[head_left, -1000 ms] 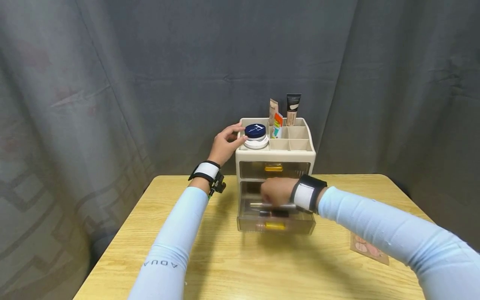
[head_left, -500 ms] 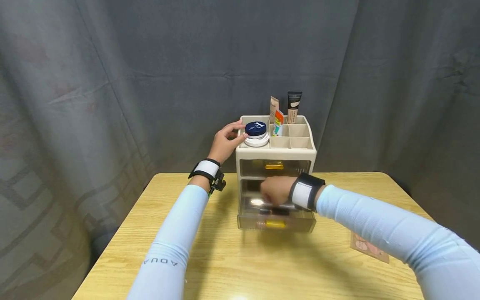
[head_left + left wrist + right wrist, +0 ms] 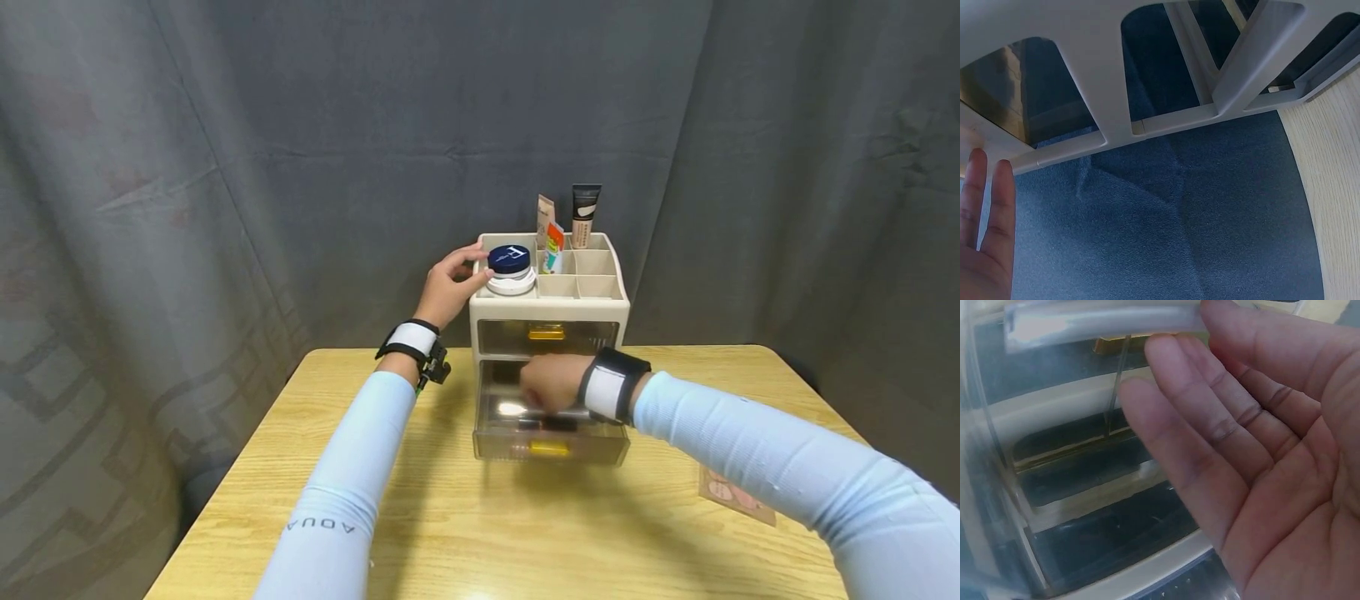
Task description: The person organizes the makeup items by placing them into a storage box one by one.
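My left hand [image 3: 446, 292] rests on the left top edge of a cream cosmetics organizer [image 3: 551, 310], its thumb beside a navy-lidded round jar [image 3: 509, 259] stacked on a white round case [image 3: 512, 286]. Two of its fingers stretch straight along the organizer's side frame in the left wrist view. Over the pulled-out lower drawer [image 3: 498, 446], my right hand [image 3: 555, 382] pinches a slim, glossy pale tube [image 3: 1085, 325] between thumb and fingers; its exact kind is unclear. A dark slender item [image 3: 558, 424] lies in that drawer beneath the hand.
Upright in the top compartments stand a black-capped tube [image 3: 584, 218], a beige tube [image 3: 545, 218] and a small orange-and-white tube [image 3: 553, 250]. The upper drawer [image 3: 502, 337] is closed. A pink palette [image 3: 733, 493] lies on the wooden table [image 3: 435, 525], under the right forearm's line.
Both hands stay almost where they were. The slim tube under the right hand now shows a bright glint at its left end instead of a thin pale line.
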### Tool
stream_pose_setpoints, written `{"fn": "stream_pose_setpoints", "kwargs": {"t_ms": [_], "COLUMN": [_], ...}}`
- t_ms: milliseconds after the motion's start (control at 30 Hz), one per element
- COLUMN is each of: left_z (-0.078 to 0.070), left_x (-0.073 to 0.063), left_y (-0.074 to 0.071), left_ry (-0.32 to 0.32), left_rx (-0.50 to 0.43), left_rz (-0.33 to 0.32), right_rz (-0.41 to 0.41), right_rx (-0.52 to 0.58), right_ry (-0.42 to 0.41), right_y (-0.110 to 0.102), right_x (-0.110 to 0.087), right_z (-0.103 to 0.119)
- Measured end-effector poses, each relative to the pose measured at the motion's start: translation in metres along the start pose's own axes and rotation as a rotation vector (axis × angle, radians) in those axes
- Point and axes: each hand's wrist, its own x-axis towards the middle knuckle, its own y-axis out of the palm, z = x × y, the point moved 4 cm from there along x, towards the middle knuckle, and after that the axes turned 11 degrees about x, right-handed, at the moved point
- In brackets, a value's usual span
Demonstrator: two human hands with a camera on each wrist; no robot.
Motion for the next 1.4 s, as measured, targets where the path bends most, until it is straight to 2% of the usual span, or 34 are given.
{"fn": "stream_pose_setpoints", "kwargs": {"t_ms": [167, 267, 600, 833, 1067, 1200, 1300, 1400], "left_z": [-0.022, -0.029, -0.028, -0.029, -0.025, -0.007, 0.006, 0.009], "left_x": [-0.009, -0.012, -0.010, -0.011, -0.010, -0.003, 0.001, 0.002], "left_y": [-0.008, -0.010, -0.008, -0.009, -0.008, -0.002, 0.002, 0.002], "left_ry": [0.026, 0.030, 0.024, 0.047, 0.039, 0.026, 0.014, 0.005], "left_rx": [-0.028, -0.016, -0.011, -0.025, -0.019, -0.010, -0.006, -0.003], "left_rz": [0.009, 0.018, 0.012, 0.014, 0.013, 0.008, 0.006, 0.009], "right_rz": [-0.001, -0.002, -0.019, -0.078, -0.139, -0.169, -0.185, -0.198], "right_rx": [-0.007, -0.006, -0.037, -0.031, 0.049, 0.105, 0.147, 0.198], "right_ry": [-0.009, 0.004, -0.026, -0.048, -0.078, -0.098, -0.075, -0.039], "right_y": [-0.003, -0.011, -0.043, -0.063, -0.075, -0.075, -0.071, -0.062], "right_x": [0.000, -0.003, -0.031, -0.056, -0.085, -0.104, -0.116, -0.126], "right_z": [0.001, 0.007, 0.033, 0.033, 0.018, 0.000, -0.017, -0.035]}}
